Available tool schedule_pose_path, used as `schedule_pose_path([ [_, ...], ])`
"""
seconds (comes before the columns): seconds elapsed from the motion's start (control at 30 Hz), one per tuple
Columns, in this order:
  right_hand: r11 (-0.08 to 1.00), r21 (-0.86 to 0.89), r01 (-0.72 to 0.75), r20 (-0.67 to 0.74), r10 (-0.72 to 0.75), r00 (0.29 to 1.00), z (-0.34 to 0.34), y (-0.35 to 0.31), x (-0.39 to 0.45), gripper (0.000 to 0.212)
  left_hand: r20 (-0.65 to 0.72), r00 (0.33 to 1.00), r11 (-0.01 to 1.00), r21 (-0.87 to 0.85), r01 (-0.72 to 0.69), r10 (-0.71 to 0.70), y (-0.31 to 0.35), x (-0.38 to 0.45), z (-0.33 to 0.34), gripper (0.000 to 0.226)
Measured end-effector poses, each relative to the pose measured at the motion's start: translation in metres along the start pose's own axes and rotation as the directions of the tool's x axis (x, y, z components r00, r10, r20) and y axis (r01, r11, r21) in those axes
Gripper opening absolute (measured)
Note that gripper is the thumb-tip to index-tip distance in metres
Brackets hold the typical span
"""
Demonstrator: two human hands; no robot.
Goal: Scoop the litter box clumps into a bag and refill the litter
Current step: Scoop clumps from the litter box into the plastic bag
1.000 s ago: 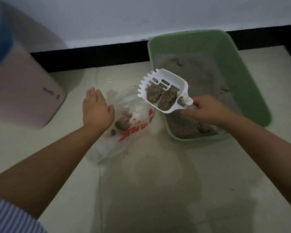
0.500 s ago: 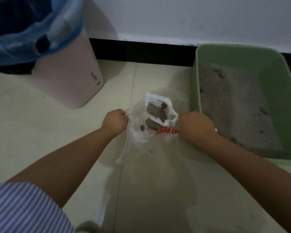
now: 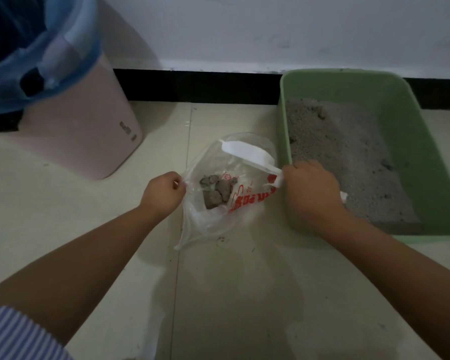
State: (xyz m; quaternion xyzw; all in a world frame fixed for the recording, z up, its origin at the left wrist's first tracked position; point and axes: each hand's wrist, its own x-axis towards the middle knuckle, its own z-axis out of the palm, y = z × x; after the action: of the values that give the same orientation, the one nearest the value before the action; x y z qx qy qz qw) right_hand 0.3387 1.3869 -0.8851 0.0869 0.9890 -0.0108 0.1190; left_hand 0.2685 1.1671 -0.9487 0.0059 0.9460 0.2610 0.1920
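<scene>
Now left hand [image 3: 164, 194] pinches the bag [image 3: 218, 222] rim; right hand [image 3: 311, 189] grips the scoop [image 3: 247, 152].

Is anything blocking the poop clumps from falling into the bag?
Nothing visible does. The left hand pinches the clear bag open by its edge, and the right hand has the white scoop tipped over inside the mouth. Grey clumps already lie inside the bag.
</scene>
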Motion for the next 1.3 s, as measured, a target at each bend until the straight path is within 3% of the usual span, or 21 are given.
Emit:
schedule_pose_path([
  [0.1,0.972,0.211,-0.101,0.064,0.089,0.994,-0.007,0.020,0.003,0.017,-0.056,0.998,0.995,0.095,-0.035,0.040,0.010,-0.007,0.001,0.041],
  [0.17,0.913,0.378,-0.152,0.077,0.133,0.988,-0.010,0.042,-0.003,0.028,-0.112,0.985,0.977,0.186,-0.110,0.132,0.025,-0.014,0.001,0.051],
  [0.23,0.780,0.584,-0.224,0.142,0.174,0.974,-0.017,0.068,-0.010,0.022,-0.111,0.968,0.953,0.231,-0.197,0.227,0.049,-0.016,0.004,0.054],
  [0.3,0.676,0.669,-0.308,0.238,0.198,0.951,-0.024,0.094,-0.017,0.013,-0.067,0.949,0.924,0.257,-0.283,0.309,0.078,-0.017,0.012,0.057],
  [0.37,0.684,0.619,-0.386,0.310,0.239,0.920,-0.026,0.121,-0.021,0.020,-0.018,0.932,0.900,0.268,-0.344,0.361,0.112,-0.017,0.025,0.058],
  [0.47,0.805,0.397,-0.441,0.314,0.333,0.889,-0.023,0.161,-0.030,0.008,0.083,0.919,0.880,0.265,-0.393,0.385,0.159,-0.013,0.049,0.058],
  [0.53,0.852,0.254,-0.458,0.329,0.370,0.869,-0.021,0.183,-0.034,0.027,0.138,0.929,0.901,0.234,-0.366,0.342,0.184,-0.012,0.066,0.059],
  [0.6,0.892,0.127,-0.435,0.341,0.372,0.863,-0.019,0.194,-0.036,0.033,0.166,0.945,0.927,0.208,-0.313,0.282,0.199,-0.010,0.080,0.061],
  [0.73,0.938,-0.132,-0.319,0.435,0.344,0.832,-0.007,0.204,-0.031,0.024,0.165,0.954,0.920,0.266,-0.287,0.250,0.201,-0.005,0.101,0.063],
  [0.87,0.960,-0.111,-0.257,0.442,0.279,0.852,0.011,0.209,-0.020,0.028,0.135,0.952,0.898,0.320,-0.303,0.273,0.194,-0.005,0.110,0.071],
  [1.07,0.928,0.163,-0.334,0.358,0.260,0.897,0.054,0.196,0.001,0.037,0.127,0.941,0.865,0.371,-0.338,0.313,0.195,-0.002,0.115,0.067],
  [1.3,0.879,0.369,-0.302,0.208,0.238,0.949,0.075,0.170,0.051,0.036,0.095,0.942,0.870,0.363,-0.333,0.320,0.195,0.003,0.120,0.063],
])
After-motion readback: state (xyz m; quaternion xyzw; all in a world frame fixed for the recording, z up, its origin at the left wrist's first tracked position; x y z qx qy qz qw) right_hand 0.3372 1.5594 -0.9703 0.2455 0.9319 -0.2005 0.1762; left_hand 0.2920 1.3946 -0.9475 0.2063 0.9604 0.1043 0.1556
